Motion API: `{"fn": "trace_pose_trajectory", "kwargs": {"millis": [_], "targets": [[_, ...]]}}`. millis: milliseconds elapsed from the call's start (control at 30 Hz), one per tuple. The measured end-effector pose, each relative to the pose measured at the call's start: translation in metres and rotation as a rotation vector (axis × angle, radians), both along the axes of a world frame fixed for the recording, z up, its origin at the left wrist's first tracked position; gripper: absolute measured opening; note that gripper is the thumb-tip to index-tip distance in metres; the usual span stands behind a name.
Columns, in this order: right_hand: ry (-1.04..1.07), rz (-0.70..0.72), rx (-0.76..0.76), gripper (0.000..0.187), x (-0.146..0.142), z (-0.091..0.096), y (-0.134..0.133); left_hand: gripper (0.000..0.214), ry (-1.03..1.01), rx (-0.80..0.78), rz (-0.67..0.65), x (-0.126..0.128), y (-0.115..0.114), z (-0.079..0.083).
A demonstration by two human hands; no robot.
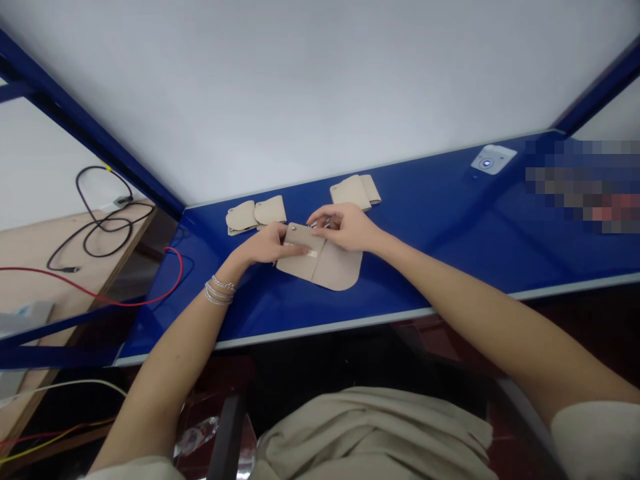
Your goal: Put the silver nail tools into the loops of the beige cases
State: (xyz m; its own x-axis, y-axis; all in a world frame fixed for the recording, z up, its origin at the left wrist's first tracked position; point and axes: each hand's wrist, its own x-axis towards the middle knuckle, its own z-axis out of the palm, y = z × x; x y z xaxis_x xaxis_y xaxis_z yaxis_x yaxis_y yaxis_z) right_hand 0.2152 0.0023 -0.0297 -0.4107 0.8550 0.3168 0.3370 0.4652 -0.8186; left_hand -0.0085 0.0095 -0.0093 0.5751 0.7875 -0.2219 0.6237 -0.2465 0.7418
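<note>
A beige leather-like pouch piece (330, 267) with a rounded flap lies on the blue table (450, 233). My left hand (270, 245) presses on its left part, fingers curled over a folded tab with a snap. My right hand (345, 225) pinches the top edge of the same piece, fingers closed together. Silver bracelets circle my left wrist.
Two stacks of similar beige pieces lie behind: one at left (255, 215), one at right (355, 190). A white device with a lit button (493, 160) sits far right. Red and black cables (100, 233) lie on a wooden bench at left. A white wall rises behind the table.
</note>
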Motion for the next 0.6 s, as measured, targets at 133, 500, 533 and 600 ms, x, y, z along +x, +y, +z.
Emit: {"fn": "trace_pose_trajectory", "kwargs": {"millis": [133,500,533,600], "targets": [[0.015,0.016,0.011,0.030,0.0006,-0.0010,0.0003,0.039,0.015,0.046,0.003,0.0005,-0.0012,-0.0009],[0.009,0.009,0.005,0.029,0.0003,-0.0031,0.0014,0.048,0.073,0.159,0.020,0.0060,-0.0036,-0.0008],[0.009,0.010,0.004,0.029,0.0005,-0.0034,0.0016,0.049,0.077,0.168,0.019,0.0064,-0.0037,-0.0008],[0.012,0.010,0.003,0.028,0.0007,-0.0042,0.0020,0.051,0.085,0.185,0.021,0.0069,-0.0036,-0.0009]]}}
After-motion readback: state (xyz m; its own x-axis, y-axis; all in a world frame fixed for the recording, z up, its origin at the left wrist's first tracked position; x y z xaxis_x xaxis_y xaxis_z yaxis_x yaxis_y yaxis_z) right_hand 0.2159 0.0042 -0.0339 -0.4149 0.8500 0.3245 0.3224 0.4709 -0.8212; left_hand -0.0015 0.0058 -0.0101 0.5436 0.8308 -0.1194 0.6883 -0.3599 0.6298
